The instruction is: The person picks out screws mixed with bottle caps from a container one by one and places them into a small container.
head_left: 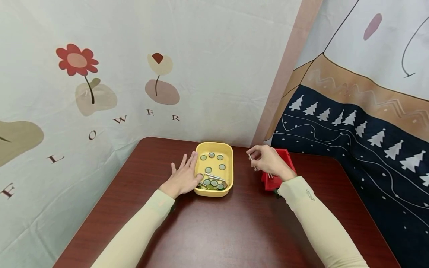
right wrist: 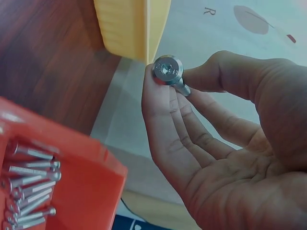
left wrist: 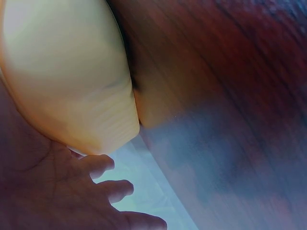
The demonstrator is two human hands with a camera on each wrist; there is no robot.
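Note:
My left hand (head_left: pixel 182 179) is spread with straight fingers against the left side of a yellow tray (head_left: pixel 230 163). Several round, grey-green bottle caps (head_left: pixel 222 167) lie inside it, most of them bunched at the near end. Among them are a few silver bolts (head_left: pixel 215 177). To the right, my right hand (head_left: pixel 268 160) pinches one silver bolt (right wrist: pixel 167 70) between thumb and fingertips, its round socket head facing the right wrist camera. Below and beside that hand stands a red bin (head_left: pixel 287 158), partly hidden by it, with several similar bolts (right wrist: pixel 31 170) inside.
Both containers stand near the far edge of a dark reddish wooden table (head_left: pixel 234 230). Behind it hangs a pale cloth (head_left: pixel 214 93) printed with flowers and letters. A dark blue cloth (head_left: pixel 335 149) with white trees hangs along the right side.

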